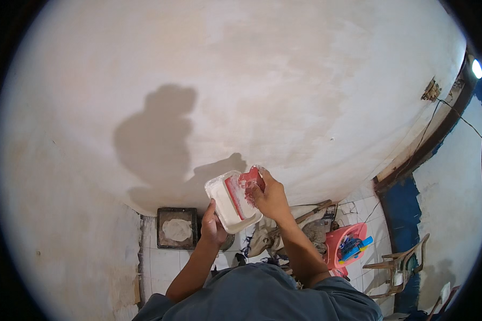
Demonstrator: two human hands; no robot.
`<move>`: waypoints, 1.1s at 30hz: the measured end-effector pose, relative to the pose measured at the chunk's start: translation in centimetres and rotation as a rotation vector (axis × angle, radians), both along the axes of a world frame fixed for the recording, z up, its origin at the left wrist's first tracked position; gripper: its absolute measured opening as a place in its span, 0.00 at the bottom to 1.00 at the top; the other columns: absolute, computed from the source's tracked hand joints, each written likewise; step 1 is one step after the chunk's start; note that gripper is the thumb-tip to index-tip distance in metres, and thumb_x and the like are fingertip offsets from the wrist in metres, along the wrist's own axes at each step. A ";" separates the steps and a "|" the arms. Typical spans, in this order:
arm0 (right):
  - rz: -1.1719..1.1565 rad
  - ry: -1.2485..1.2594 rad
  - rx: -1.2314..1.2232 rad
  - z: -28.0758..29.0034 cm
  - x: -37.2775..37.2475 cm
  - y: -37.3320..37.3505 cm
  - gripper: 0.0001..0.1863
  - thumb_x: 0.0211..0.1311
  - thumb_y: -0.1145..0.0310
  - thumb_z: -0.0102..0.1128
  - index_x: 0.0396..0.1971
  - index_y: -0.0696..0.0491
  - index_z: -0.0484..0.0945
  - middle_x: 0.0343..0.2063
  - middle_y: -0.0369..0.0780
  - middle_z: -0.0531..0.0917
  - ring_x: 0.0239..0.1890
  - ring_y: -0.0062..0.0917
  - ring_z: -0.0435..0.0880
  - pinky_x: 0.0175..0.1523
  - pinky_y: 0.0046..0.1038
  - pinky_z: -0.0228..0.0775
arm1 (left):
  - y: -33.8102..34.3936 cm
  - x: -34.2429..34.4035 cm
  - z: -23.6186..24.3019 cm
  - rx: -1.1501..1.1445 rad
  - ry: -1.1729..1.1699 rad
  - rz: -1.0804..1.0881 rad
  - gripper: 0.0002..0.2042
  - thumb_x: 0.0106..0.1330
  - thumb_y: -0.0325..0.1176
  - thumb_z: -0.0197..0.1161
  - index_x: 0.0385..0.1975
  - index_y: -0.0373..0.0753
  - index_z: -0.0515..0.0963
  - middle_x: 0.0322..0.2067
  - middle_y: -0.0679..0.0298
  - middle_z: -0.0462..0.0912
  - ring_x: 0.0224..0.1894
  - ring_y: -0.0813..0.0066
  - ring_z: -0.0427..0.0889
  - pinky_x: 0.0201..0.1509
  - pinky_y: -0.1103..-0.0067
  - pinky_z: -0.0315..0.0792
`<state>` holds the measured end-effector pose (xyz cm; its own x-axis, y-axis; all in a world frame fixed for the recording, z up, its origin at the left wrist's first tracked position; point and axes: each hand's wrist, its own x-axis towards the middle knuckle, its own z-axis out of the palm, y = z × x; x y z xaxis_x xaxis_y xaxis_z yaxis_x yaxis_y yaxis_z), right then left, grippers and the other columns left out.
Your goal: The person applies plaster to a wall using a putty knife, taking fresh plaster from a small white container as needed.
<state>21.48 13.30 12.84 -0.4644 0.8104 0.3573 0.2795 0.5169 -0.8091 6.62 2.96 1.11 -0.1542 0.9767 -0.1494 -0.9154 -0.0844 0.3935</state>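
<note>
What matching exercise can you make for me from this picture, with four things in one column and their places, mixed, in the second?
Things:
1. Scraper
2. White tray
3. Black tray
4. Large shadow

Places:
A. On the wall
B. In the right hand
C. On the floor
D. In the left hand

Right pairs: 1-B, 2-D, 3-C, 4-A

Wall (284,80) looks matt, patchy. Tray (215,188) looks plastic, smooth-rimmed. Scraper (243,188): plastic-looking, crusted rough. Shirt (251,291): matt cloth. Tub (333,250): smooth plastic.
</note>
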 end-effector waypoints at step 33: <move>-0.017 -0.185 0.072 -2.7 -4.1 -1.5 0.23 0.59 0.70 0.58 0.54 0.66 0.72 0.21 0.54 0.80 0.27 0.50 0.83 0.32 0.40 0.75 | -0.3 -1.1 -1.1 -0.091 0.037 0.048 0.31 0.71 0.54 0.49 0.67 0.41 0.59 0.62 0.52 0.69 0.63 0.52 0.70 0.67 0.55 0.64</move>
